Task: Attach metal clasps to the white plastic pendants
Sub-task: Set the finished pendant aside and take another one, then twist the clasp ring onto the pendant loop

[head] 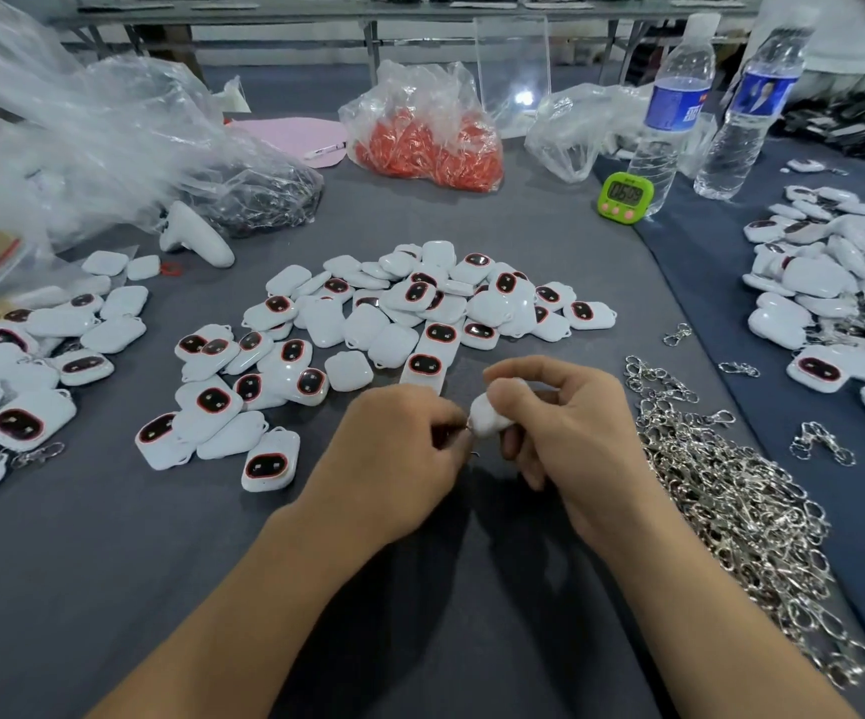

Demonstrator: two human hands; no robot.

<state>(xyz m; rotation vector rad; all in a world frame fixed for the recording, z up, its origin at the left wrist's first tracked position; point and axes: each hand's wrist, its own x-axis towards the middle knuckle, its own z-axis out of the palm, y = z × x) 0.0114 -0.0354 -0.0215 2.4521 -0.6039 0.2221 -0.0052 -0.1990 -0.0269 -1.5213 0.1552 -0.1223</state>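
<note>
**Both hands at centre, joining clasp to pendant**

Far left: crumpled clear plastic bags [83, 132], one with dark metal parts [259, 199] inside. Below them a left pile of pendants [31, 365] on the grey table cloth [108, 563]; some in this pile have metal hardware showing at their edges. A white handheld controller [197, 236] lies near the bags, with a small red ring [171, 268] just beside it. Further back are a pink sheet [290, 134] and a pen [324, 149] at its edge.

Centre: a loose centre pile of pendants [394, 313], white, many face up with a dark red-rimmed window. Behind it sits a clear bag of orange pieces [430, 142].

The left hand [394, 459] is in front of that pile, fingers curled tight, pinching a metal clasp [473, 452] (only a sliver of wire shows past the fingertips). It meets the right hand [570, 433], which is curled round the held pendant [487, 420], thumb and fingers gripping it, lifted off the cloth. The clasp end sits right at the pendant's left edge; I cannot tell whether it is hooked in.

Right of the hands: a green timer [625, 195] standing at the back, and two water bottles [674, 111] upright beside it. A long heap of silver clasps [731, 490] runs down the cloth near the right forearm, with a few strays apart from it. Far right: a right pile of pendants [825, 282] on darker blue cloth.
</note>
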